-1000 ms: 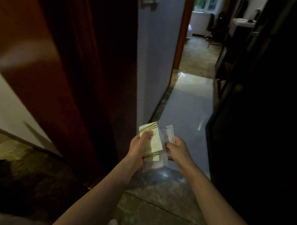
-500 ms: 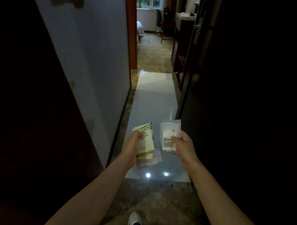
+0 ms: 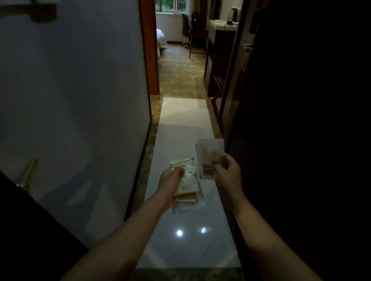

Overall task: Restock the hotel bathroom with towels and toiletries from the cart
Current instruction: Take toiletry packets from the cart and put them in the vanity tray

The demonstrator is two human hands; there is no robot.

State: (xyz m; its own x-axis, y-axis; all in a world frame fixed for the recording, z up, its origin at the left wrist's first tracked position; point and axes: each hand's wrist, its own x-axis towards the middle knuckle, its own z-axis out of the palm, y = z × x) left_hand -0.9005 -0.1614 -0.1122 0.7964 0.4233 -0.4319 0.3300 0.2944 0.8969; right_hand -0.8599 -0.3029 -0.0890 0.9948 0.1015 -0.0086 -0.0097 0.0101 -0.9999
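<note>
Obs., head view, dim entry corridor. Both hands are raised at mid-frame over the pale floor tile (image 3: 186,123).

Left hand (image 3: 171,180): fingers curl over the top of a stack of toiletry packets (image 3: 189,182) and clamp it against the palm. The top packet is cream with gold stripes at both short ends, and clear wrappers stick out below it. The stack's long axis runs away from the body, along the corridor.

Right hand (image 3: 228,172): thumb and fingers pinch the lower edge of a single flat sachet (image 3: 210,154), so this grip is closed on it too. The sachet stands upright above the fingers, printed label low, long axis roughly parallel to the stack.

Key relation: the sachet sits just beside the stack's right edge and a little higher. Whether the two edges touch, I cannot tell. Neither hand is free.

Judgement: the toiletries are sorted and in transit, none yet placed. No towels or cart are in view.

Destination: no bathroom fixture shows. There is a dark door (image 3: 305,115) close on the right and a plain wall (image 3: 74,102) on the left, with the bedroom ahead through the opening. If the next move is through a door, the right hand is nearer that door — but it is occupied, so the sachet likely has to go back onto the stack first.
</note>
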